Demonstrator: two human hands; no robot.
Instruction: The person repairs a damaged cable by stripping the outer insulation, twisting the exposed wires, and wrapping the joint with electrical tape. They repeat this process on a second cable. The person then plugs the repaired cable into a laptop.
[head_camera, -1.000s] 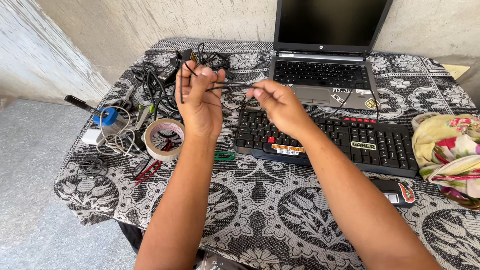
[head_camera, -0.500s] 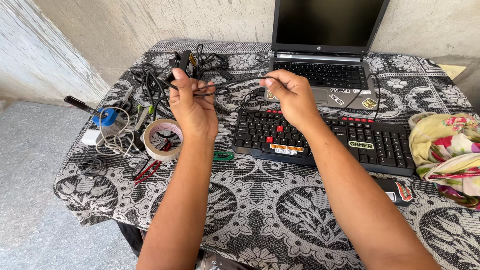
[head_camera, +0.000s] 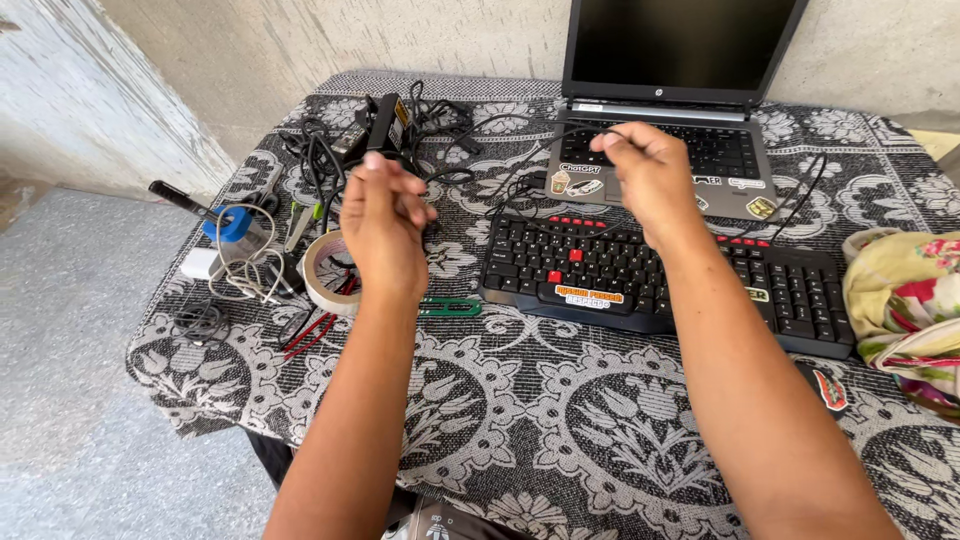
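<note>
A table covered by a black-and-white patterned cloth (head_camera: 560, 420) filled most of the head view, standing against a rough plaster wall. At its far edge sat an open laptop (head_camera: 680, 90) with a dark screen, and just in front of it lay a black keyboard (head_camera: 660, 275) with a few red keys. A floral fabric bundle (head_camera: 905, 305) rested at the right edge. On the left lay a tangle of black cables with a power adapter (head_camera: 385, 125), a roll of tape (head_camera: 325, 272), a coil of white wire (head_camera: 245, 270) and a blue-capped tool (head_camera: 230, 222). The person's two bare arms reached in from below. Compared with a second earlier, the hands had drawn well apart: then they were close together over the keyboard's left end, and now the left hand (head_camera: 385, 215) was beside the tape roll while the right hand (head_camera: 645, 175) hovered over the laptop's keys. Each hand was closed in a pinch on a thin black cable (head_camera: 505, 135), which ran between them in a loose arc above the laptop's left corner. The wider spread suggested the cable was being pulled out to its length, though it looked slack rather than taut.
</note>
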